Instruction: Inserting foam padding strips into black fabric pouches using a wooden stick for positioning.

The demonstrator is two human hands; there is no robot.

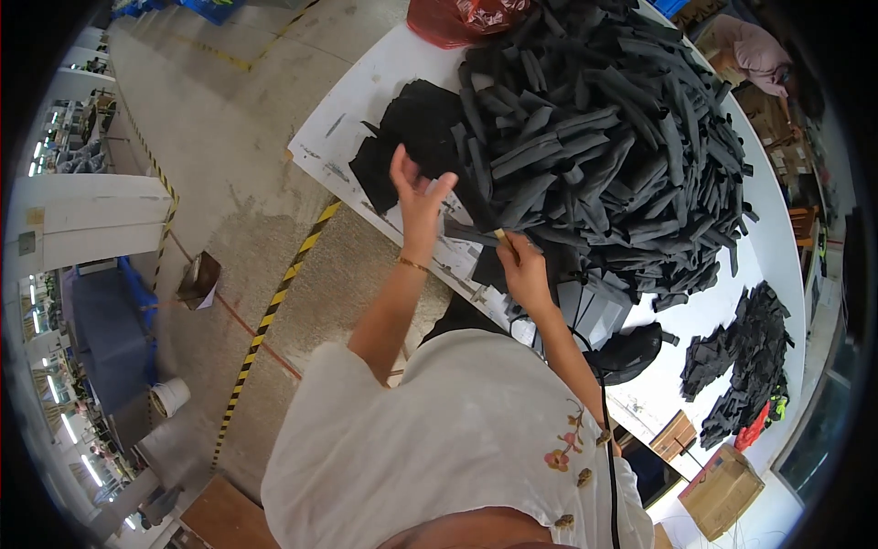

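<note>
My left hand (419, 206) is over the near left edge of the table, palm up, with fingers and thumb apart. A small pale patch shows between them, too unclear to name. Just beyond it lies a stack of black fabric pieces (421, 119). My right hand (525, 270) is closed, fingers pinched at the end of a long dark strip (477, 203) that slants up toward the black stack. A small tan bit (500, 235) shows at its fingertips; its kind is unclear. To the right rises a big heap of dark grey, folded fabric strips (585, 146).
A red plastic bag (462, 20) lies at the far table edge. A black pouch (631, 355) and cable sit right of my arm. Smaller dark piles (745, 357) and a cardboard box (722, 491) are farther right. Yellow-black floor tape (274, 306) runs left. Another person (750, 50) is at upper right.
</note>
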